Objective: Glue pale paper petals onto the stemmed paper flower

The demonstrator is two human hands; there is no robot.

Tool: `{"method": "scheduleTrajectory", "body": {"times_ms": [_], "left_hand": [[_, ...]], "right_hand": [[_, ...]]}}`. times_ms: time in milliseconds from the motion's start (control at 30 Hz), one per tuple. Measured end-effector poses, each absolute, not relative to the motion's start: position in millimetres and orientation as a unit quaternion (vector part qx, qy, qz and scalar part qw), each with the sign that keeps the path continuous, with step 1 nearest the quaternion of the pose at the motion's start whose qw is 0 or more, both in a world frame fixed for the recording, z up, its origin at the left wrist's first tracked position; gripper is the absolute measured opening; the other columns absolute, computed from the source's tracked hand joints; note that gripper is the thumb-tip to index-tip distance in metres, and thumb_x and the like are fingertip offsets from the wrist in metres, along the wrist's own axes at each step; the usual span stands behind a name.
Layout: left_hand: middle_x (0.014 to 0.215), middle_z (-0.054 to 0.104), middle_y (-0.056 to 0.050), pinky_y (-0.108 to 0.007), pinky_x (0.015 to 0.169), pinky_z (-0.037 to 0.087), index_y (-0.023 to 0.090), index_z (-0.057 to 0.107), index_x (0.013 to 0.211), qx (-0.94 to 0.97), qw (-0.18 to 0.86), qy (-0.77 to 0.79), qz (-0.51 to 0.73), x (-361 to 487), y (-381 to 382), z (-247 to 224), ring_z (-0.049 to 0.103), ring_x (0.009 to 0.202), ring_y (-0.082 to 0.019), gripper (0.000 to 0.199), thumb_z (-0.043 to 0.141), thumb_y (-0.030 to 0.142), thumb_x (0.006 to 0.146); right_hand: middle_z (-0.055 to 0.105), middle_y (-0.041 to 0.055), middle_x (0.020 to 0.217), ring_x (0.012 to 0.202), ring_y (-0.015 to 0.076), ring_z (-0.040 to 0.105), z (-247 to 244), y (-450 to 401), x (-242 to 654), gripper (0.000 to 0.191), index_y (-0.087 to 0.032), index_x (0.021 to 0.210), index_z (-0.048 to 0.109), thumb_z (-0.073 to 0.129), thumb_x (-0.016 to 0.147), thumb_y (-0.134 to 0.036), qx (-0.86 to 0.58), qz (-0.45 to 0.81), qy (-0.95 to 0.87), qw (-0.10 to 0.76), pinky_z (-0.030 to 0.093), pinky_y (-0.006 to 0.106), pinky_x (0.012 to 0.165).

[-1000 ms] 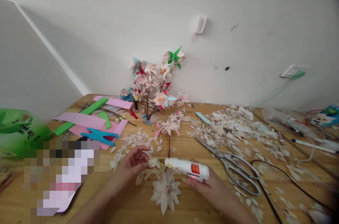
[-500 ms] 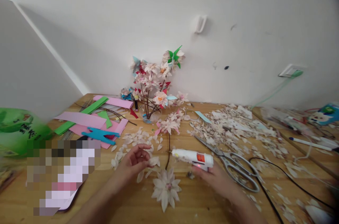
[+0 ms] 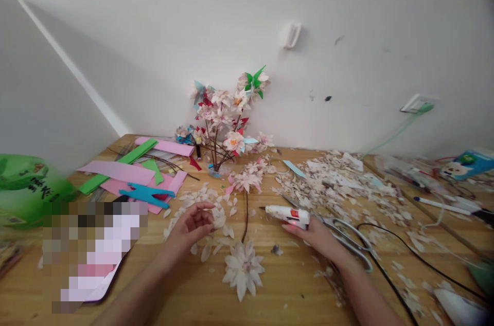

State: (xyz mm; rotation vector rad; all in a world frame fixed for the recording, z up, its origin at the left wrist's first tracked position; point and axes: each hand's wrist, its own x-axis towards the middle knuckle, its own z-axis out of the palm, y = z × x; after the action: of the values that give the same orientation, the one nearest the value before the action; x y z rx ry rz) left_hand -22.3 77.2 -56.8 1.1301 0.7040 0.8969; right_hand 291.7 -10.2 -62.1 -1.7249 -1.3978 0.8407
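Observation:
My left hand (image 3: 196, 223) hovers over the loose petals left of centre. Its fingers are curled together, with a pale petal (image 3: 218, 217) at the fingertips. In my right hand (image 3: 311, 231) is a white glue gun (image 3: 287, 215), nozzle to the left and a small red light glowing. Between my hands a white petal flower (image 3: 244, 269) lies face up on the table. Beyond it, a brown stem (image 3: 247, 213) leads up to another flower (image 3: 247, 178). My right hand and the glue gun partly cover the metal scissors (image 3: 349, 241).
A vase of petal flowers (image 3: 222, 115) stands by the wall. Pink paper strips (image 3: 116, 171) and blue paper (image 3: 146, 194) lie at left, near a green bag (image 3: 33, 184). Dried petals (image 3: 335, 177) are heaped at right. A black cord (image 3: 417, 241) crosses the right side.
The glue gun has moved right, away from the stem, with its nozzle tip now showing. My left hand has shifted slightly up and left with the petal.

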Motion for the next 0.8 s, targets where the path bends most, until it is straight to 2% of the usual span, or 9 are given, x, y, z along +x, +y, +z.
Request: {"method": "scheduleTrajectory", "body": {"times_ms": [100,167,233,300,367,467,567,700,800], "left_hand": [[0.071,0.058,0.002,-0.028,0.070,0.048,0.021,0.061,0.094,0.498,0.690,0.325,0.412,-22,77,-55,0.055,0.071,-0.013,0.031,0.070,0.019,0.065],[0.070,0.058,0.002,-0.029,0.070,0.049,0.020,0.061,0.093,0.493,0.688,0.331,0.418,-21,77,-55,0.055,0.070,-0.013,0.031,0.071,0.018,0.064],[0.069,0.058,0.002,-0.028,0.070,0.049,0.020,0.061,0.093,0.488,0.686,0.334,0.424,-21,77,-55,0.056,0.069,-0.013,0.031,0.072,0.019,0.063],[0.068,0.059,0.003,-0.028,0.070,0.050,0.020,0.061,0.093,0.485,0.684,0.336,0.429,-21,77,-55,0.057,0.069,-0.012,0.032,0.072,0.019,0.063],[0.068,0.059,0.003,-0.028,0.071,0.050,0.020,0.061,0.092,0.482,0.683,0.337,0.434,-21,76,-54,0.057,0.069,-0.012,0.032,0.073,0.020,0.062],[0.067,0.059,0.004,-0.028,0.071,0.051,0.020,0.061,0.091,0.476,0.681,0.340,0.441,-21,74,-50,0.057,0.069,-0.012,0.032,0.073,0.021,0.062],[0.067,0.059,0.004,-0.027,0.070,0.051,0.020,0.060,0.091,0.473,0.677,0.342,0.448,-22,73,-46,0.058,0.068,-0.012,0.032,0.074,0.022,0.062],[0.069,0.059,0.004,-0.025,0.071,0.050,0.021,0.059,0.094,0.466,0.667,0.347,0.466,-26,77,-44,0.057,0.068,-0.010,0.032,0.072,0.022,0.064],[0.069,0.060,0.004,-0.025,0.069,0.051,0.020,0.059,0.095,0.434,0.672,0.357,0.482,-29,81,-45,0.058,0.067,-0.011,0.035,0.073,0.022,0.062]], "right_hand": [[0.060,0.0116,0.111,0.095,0.0251,0.058,-52,-19,296,0.060,-0.017,0.117,0.048,0.067,0.068,-0.046,-0.697,0.190,-0.547,0.423,0.045,0.041,0.085],[0.059,0.0102,0.106,0.093,0.0245,0.055,-38,-28,288,0.048,-0.020,0.112,0.050,0.065,0.073,-0.043,-0.694,0.055,-0.559,0.450,0.043,0.040,0.085],[0.060,0.0067,0.091,0.081,0.0220,0.056,-26,-35,267,0.029,-0.022,0.100,0.056,0.061,0.078,-0.040,-0.662,0.016,-0.598,0.451,0.044,0.036,0.078],[0.061,0.0038,0.080,0.071,0.0185,0.057,-20,-39,238,0.015,-0.023,0.090,0.060,0.055,0.084,-0.036,-0.615,0.147,-0.677,0.377,0.046,0.029,0.068],[0.063,0.0029,0.079,0.070,0.0178,0.058,-23,-37,210,0.017,-0.022,0.094,0.062,0.058,0.083,-0.034,-0.573,0.257,-0.724,0.285,0.045,0.027,0.065],[0.063,0.0022,0.079,0.072,0.0177,0.057,-36,-30,185,0.013,-0.021,0.089,0.063,0.064,0.078,-0.028,-0.553,0.285,-0.746,0.236,0.043,0.026,0.066],[0.062,0.0011,0.075,0.071,0.0163,0.055,-45,-23,182,0.007,-0.019,0.076,0.061,0.060,0.079,-0.025,-0.564,0.329,-0.703,0.282,0.041,0.024,0.065],[0.057,-0.0018,0.063,0.056,0.0139,0.053,-44,-15,190,0.026,-0.020,0.073,0.055,0.057,0.076,-0.045,-0.557,0.503,-0.507,0.424,0.040,0.023,0.052],[0.059,0.0015,0.060,0.053,0.0170,0.055,-45,-10,192,0.038,-0.021,0.070,0.057,0.048,0.075,-0.057,-0.529,0.565,-0.436,0.458,0.042,0.026,0.050]]}}
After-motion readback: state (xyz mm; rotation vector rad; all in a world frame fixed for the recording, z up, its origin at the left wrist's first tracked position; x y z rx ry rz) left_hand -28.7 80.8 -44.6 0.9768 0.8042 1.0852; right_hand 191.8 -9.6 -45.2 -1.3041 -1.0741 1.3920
